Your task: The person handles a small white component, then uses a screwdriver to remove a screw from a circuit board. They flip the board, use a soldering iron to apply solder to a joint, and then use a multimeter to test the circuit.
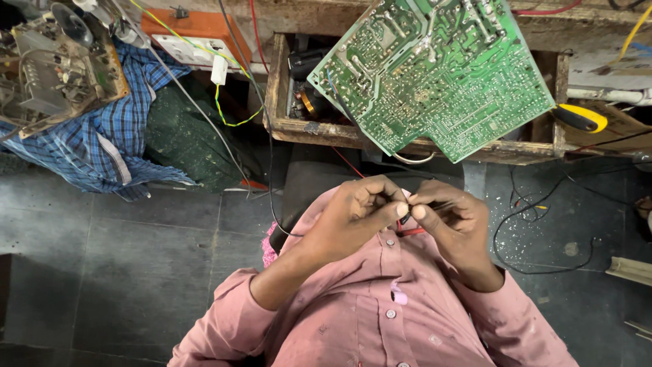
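Close against the pink shirt (380, 312), the left hand (353, 217) and right hand (451, 221) meet fingertip to fingertip, both pinched shut on a thin red wire (411, 232), just near of the green circuit board (435, 71) leaning on the far wooden tray (278, 88).

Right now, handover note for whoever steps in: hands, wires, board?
Left hand and right hand: fingers pinched together on thin wire ends, against the pink shirt.
Red wire shows just under the hands.
Green circuit board leans on the wooden tray, solder side up, untouched.
Yellow-handled tool lies to the right.
The wire joint itself is hidden by the fingers.
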